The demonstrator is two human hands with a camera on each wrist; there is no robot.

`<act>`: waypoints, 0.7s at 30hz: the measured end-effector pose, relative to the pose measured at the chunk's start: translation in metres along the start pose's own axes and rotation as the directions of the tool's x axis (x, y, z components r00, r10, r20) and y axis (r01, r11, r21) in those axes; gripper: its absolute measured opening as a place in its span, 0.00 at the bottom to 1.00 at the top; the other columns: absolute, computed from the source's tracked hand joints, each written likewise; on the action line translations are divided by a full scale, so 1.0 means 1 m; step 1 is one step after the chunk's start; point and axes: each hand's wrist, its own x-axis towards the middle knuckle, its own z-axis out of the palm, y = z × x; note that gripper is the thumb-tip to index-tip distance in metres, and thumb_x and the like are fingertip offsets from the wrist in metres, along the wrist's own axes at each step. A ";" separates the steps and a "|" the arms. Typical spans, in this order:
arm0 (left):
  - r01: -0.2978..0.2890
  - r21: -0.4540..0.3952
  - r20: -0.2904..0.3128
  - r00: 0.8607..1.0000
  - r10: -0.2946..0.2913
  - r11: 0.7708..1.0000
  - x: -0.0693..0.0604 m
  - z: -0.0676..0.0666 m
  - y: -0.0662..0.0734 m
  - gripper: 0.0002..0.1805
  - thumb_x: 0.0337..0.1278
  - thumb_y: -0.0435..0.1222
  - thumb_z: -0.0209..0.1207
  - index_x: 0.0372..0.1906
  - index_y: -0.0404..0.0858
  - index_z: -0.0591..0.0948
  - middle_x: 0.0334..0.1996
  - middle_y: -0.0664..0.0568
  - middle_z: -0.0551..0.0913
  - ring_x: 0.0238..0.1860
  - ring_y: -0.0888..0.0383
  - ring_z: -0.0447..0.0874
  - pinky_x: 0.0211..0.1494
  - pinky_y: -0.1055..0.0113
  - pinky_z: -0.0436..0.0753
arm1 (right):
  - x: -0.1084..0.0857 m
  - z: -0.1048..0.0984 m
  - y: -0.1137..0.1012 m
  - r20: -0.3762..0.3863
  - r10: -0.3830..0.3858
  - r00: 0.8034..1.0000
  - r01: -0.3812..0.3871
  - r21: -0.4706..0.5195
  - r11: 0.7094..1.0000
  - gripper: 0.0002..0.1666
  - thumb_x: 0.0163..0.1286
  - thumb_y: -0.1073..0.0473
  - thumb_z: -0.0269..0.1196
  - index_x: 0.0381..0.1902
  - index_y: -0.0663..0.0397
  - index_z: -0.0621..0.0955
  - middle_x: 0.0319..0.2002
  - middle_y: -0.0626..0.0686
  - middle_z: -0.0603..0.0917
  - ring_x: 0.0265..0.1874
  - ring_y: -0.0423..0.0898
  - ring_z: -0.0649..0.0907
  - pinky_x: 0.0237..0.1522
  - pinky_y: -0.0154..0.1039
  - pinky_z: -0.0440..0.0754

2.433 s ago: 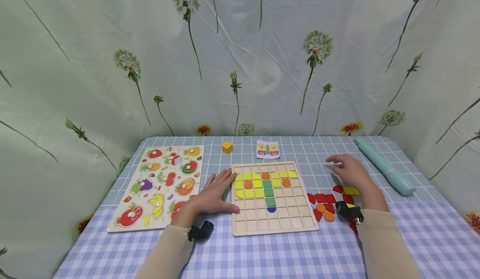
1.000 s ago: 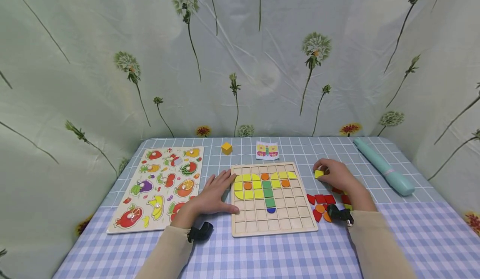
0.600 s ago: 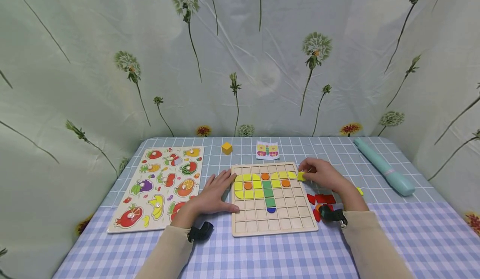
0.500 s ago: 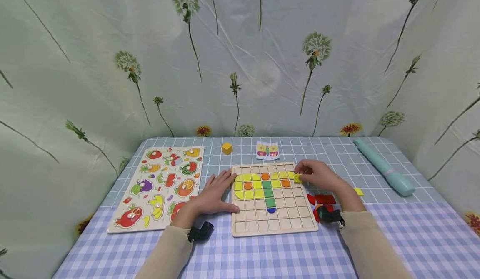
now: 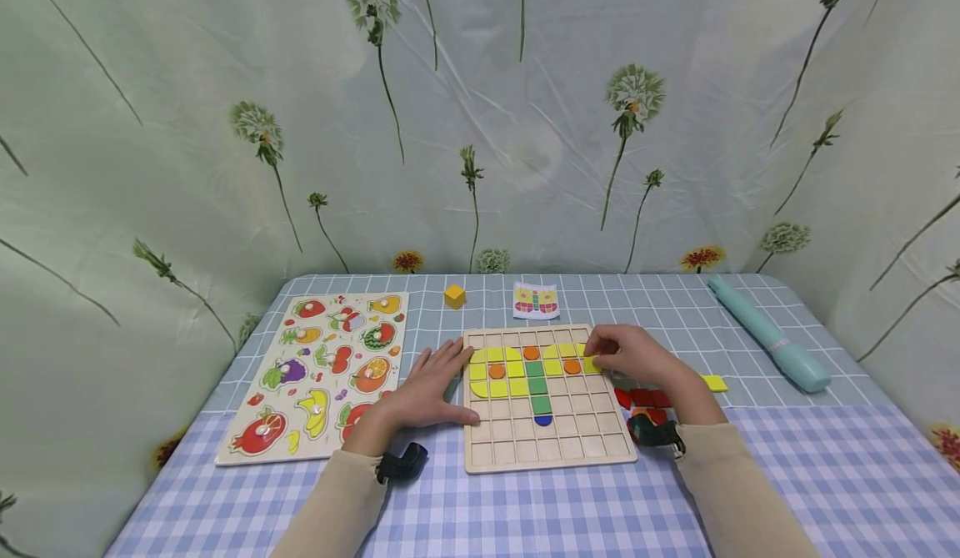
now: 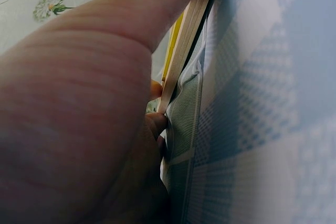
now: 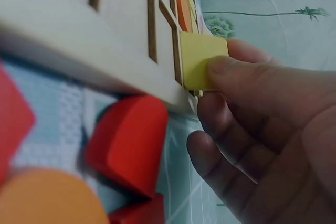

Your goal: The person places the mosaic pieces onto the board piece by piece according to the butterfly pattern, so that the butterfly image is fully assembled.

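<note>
A wooden grid board (image 5: 517, 445) lies mid-table, with yellow, orange, green and blue tiles set in its upper cells. My left hand (image 5: 429, 393) rests along the board's left edge, fingers spread and thumb on the frame. At the right edge, my right hand (image 5: 637, 356) pinches a yellow square tile (image 7: 195, 61) between thumb and fingers. The tile is over the end cell of the second tile row, beside an orange round tile (image 5: 572, 366); whether it sits in the cell I cannot tell. In the left wrist view, my palm and thumb hide most of the board.
Loose red tiles (image 5: 651, 398) and an orange round tile (image 7: 47, 200) lie right of the board, partly under my right wrist. A fruit puzzle (image 5: 247, 399) lies left. Behind are a yellow cube (image 5: 454, 297) and a butterfly card (image 5: 536, 300). A teal tube-like object (image 5: 772, 337) lies far right.
My right hand, which held nothing over the table's right side, has picked up the yellow square tile and carried it left onto the board's right edge. My left hand stays put.
</note>
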 end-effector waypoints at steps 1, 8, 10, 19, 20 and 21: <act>0.000 0.000 0.000 1.000 0.000 1.000 0.000 0.000 0.000 0.60 0.46 0.61 0.70 0.80 0.42 0.55 0.82 0.47 0.48 0.83 0.46 0.40 0.82 0.42 0.39 | 0.000 0.000 0.000 0.000 -0.007 1.000 0.007 -0.001 1.000 0.07 0.65 0.67 0.65 0.36 0.50 0.83 0.35 0.51 0.83 0.36 0.47 0.77 0.40 0.37 0.79; -0.002 0.001 -0.003 1.000 0.002 1.000 0.001 0.000 -0.001 0.59 0.46 0.61 0.70 0.80 0.43 0.56 0.82 0.47 0.48 0.83 0.46 0.40 0.83 0.42 0.39 | -0.001 0.002 0.000 -0.007 -0.023 1.000 0.023 -0.021 1.000 0.03 0.63 0.66 0.68 0.31 0.52 0.85 0.36 0.51 0.80 0.37 0.48 0.75 0.39 0.37 0.77; -0.003 0.001 -0.002 1.000 0.003 1.000 0.001 0.000 -0.001 0.59 0.46 0.61 0.70 0.80 0.43 0.56 0.82 0.47 0.48 0.83 0.46 0.39 0.83 0.42 0.39 | -0.002 0.002 -0.001 -0.009 -0.034 0.999 0.033 -0.032 0.999 0.02 0.62 0.65 0.69 0.31 0.54 0.85 0.36 0.51 0.79 0.38 0.48 0.75 0.39 0.38 0.77; -0.003 0.018 0.015 1.000 0.003 1.000 0.000 0.000 0.000 0.63 0.41 0.62 0.73 0.80 0.44 0.55 0.82 0.47 0.47 0.83 0.46 0.39 0.82 0.42 0.37 | -0.004 -0.003 0.001 0.062 0.004 0.998 0.001 -0.076 0.997 0.08 0.63 0.63 0.70 0.40 0.47 0.86 0.33 0.49 0.80 0.36 0.46 0.76 0.37 0.37 0.77; -0.007 0.023 0.017 1.000 0.006 1.000 0.000 -0.001 0.000 0.64 0.40 0.62 0.74 0.80 0.43 0.55 0.82 0.47 0.47 0.83 0.45 0.39 0.82 0.42 0.37 | -0.004 -0.004 0.001 0.074 0.000 0.997 0.006 -0.080 0.997 0.09 0.62 0.63 0.70 0.41 0.47 0.86 0.32 0.49 0.79 0.36 0.46 0.76 0.36 0.37 0.77; -0.008 0.029 0.020 1.000 0.008 1.000 0.000 -0.001 0.001 0.64 0.39 0.62 0.74 0.80 0.43 0.55 0.82 0.47 0.47 0.83 0.45 0.39 0.82 0.41 0.37 | -0.004 -0.005 0.001 0.084 -0.003 0.996 0.009 -0.080 0.997 0.11 0.61 0.63 0.71 0.42 0.48 0.86 0.32 0.49 0.78 0.35 0.46 0.75 0.35 0.37 0.77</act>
